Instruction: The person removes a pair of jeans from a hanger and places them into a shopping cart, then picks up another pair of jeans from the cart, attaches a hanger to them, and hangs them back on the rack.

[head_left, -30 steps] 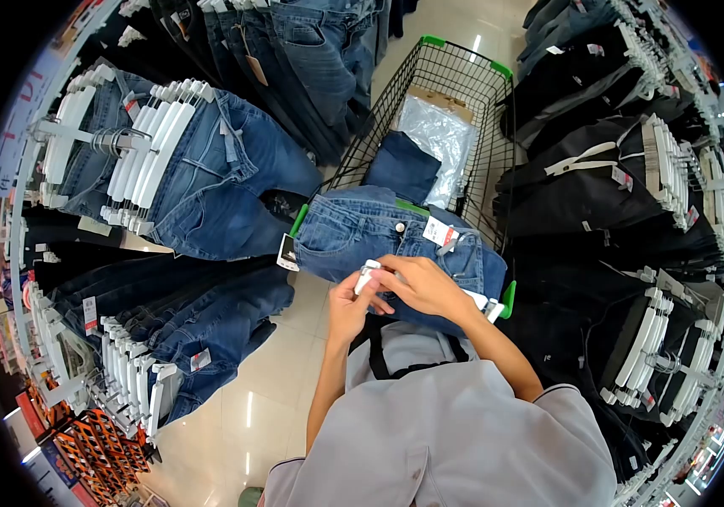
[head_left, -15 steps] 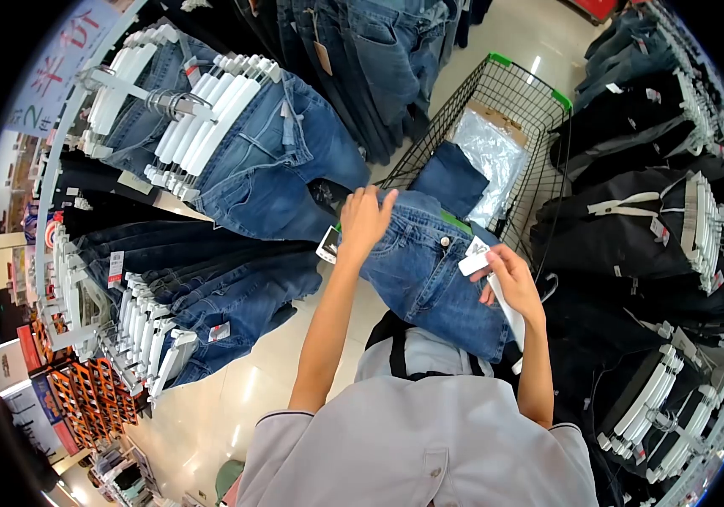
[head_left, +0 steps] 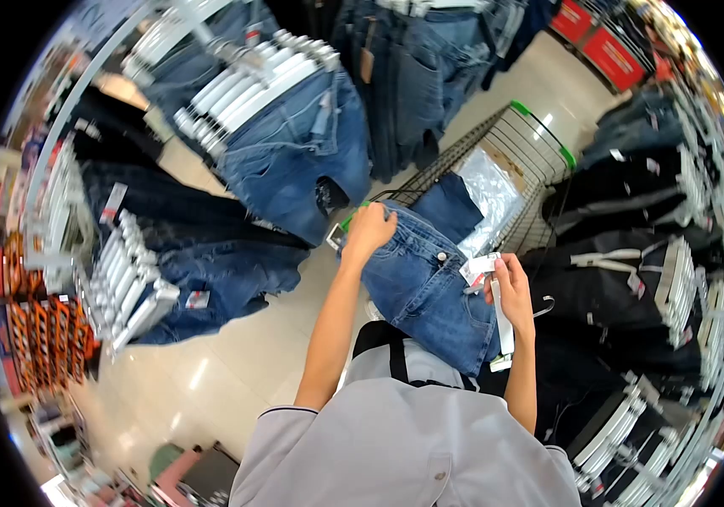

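Note:
A pair of blue jeans (head_left: 417, 275) with a metal button hangs in front of my body. My left hand (head_left: 370, 228) is closed on one end of the waistband, and a white tag (head_left: 336, 236) shows just beside it. At the other end, my right hand (head_left: 511, 291) pinches a white price tag (head_left: 478, 269) with red print. A white hanger (head_left: 504, 325) runs beneath the fingers of that hand, its metal hook (head_left: 545, 306) sticking out to the right. The lower legs of the jeans are not clearly visible.
A wire cart (head_left: 510, 127) with green corners stands just beyond, holding folded dark-blue denim (head_left: 449, 207) and a clear plastic package (head_left: 490, 190). Racks of jeans (head_left: 290, 160) stand to the left, and dark trousers (head_left: 624, 270) hang close on the right.
The camera view has shifted, so the racks and cart sit differently. The price tag in my right hand has turned, showing red print. Both hands keep their hold on the jeans and hanger.

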Tool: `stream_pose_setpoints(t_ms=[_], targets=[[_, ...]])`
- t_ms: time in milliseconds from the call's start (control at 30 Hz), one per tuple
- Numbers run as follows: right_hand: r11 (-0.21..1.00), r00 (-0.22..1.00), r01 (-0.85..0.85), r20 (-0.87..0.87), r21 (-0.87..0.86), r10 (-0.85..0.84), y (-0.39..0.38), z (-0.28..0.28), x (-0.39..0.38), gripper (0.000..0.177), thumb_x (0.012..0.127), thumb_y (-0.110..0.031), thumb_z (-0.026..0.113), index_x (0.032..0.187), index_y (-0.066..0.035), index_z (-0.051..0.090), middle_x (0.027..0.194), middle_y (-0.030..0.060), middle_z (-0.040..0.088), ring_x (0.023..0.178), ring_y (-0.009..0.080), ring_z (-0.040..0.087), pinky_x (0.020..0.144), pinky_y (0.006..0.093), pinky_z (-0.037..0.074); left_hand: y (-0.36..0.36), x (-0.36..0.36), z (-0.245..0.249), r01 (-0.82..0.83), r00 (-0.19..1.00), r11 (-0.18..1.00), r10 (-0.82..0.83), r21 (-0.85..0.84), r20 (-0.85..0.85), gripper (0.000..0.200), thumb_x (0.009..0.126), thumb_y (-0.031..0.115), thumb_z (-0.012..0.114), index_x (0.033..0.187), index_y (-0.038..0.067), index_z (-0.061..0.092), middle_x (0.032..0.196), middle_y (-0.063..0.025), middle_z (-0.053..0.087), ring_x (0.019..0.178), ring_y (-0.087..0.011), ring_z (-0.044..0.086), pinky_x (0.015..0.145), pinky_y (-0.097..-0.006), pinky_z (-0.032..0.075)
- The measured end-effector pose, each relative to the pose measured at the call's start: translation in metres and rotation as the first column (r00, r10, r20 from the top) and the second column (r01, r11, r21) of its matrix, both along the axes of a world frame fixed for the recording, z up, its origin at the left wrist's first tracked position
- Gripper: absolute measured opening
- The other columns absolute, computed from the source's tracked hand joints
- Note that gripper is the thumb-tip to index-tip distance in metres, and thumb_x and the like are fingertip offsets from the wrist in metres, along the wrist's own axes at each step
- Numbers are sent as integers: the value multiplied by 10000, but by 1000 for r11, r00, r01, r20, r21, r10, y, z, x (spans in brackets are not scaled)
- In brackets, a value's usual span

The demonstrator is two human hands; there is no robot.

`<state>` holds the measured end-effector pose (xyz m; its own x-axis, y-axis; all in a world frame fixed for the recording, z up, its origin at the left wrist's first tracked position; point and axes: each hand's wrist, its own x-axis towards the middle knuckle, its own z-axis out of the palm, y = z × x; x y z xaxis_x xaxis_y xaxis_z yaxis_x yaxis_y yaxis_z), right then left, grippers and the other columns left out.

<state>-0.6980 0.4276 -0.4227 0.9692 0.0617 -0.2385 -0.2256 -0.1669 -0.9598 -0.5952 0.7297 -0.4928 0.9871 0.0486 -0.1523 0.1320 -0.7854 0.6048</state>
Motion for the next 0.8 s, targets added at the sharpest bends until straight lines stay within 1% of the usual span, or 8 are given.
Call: stream_pose_setpoints(t_ms=[100, 133, 300, 367, 400, 467, 633, 800], targets=[[997, 996, -76, 37, 2, 76, 16, -10, 16, 270, 1107, -301, 520, 1101, -39, 584, 663, 20, 597, 535, 59, 517, 494, 240, 400, 5, -20, -24, 5, 993, 987, 14, -163, 117, 444, 896, 343, 673, 1152, -16, 736, 1053, -270, 726, 1035, -444, 688, 935, -488, 532], [993, 994, -102, 20, -58, 103, 25, -5, 22, 279, 1104, -315, 525, 1106, -42, 585, 659, 16, 595, 533, 56, 510, 493, 239, 397, 2, -29, -23, -33, 970, 971, 87, -235, 226, 349, 862, 277, 670, 1067, 10, 762, 952, -242, 732, 935, -409, 707, 871, -456, 543], [934, 964, -239, 50, -266, 261, 63, -1, 51, 361, 1086, -369, 542, 1017, -22, 613, 633, 31, 589, 523, 86, 510, 502, 279, 392, -2, -46, -38, -120, 864, 858, 338, -499, 374, 233, 771, 198, 695, 886, 6, 762, 881, -202, 733, 819, -363, 697, 781, -403, 543], [902, 951, -274, 47, -333, 307, 70, 0, 61, 400, 1077, -402, 551, 984, -19, 621, 621, 41, 591, 524, 97, 519, 513, 294, 399, 3, -50, -40, -70, 870, 835, 318, -545, 375, 198, 786, 122, 689, 910, -24, 743, 857, -148, 740, 778, -243, 718, 738, -348, 535], [892, 947, -292, 28, -344, 321, 76, 3, 64, 406, 1072, -409, 557, 981, -19, 624, 616, 44, 593, 525, 99, 523, 515, 292, 400, 4, -53, -40, -80, 863, 832, 333, -549, 380, 198, 786, 122, 689, 910, -24, 743, 857, -148, 740, 778, -243, 718, 738, -348, 535], [867, 939, -314, 12, -387, 345, 87, 10, 72, 416, 1066, -419, 562, 985, -17, 633, 615, 54, 608, 535, 109, 540, 523, 287, 402, 7, -54, -40, -8, 882, 680, 350, -733, 315, 187, 799, 91, 690, 924, -42, 731, 874, -113, 755, 816, -184, 727, 761, -312, 543], [836, 905, -325, 112, -442, 411, 104, -9, 98, 396, 1057, -390, 585, 1003, -1, 641, 629, 72, 631, 560, 127, 573, 545, 307, 428, 12, -59, -40, -22, 884, 702, 347, -712, 314, 178, 811, 79, 717, 932, -51, 729, 884, -103, 756, 843, -154, 720, 797, -287, 540], [865, 873, -284, 261, -413, 411, 114, -34, 105, 356, 1045, -359, 612, 1000, -7, 643, 647, 81, 644, 580, 136, 599, 564, 308, 452, 20, -60, -42, 20, 912, 580, 323, -814, 253, 168, 812, 55, 755, 957, -31, 758, 872, -73, 748, 818, -133, 689, 781, -281, 527]])
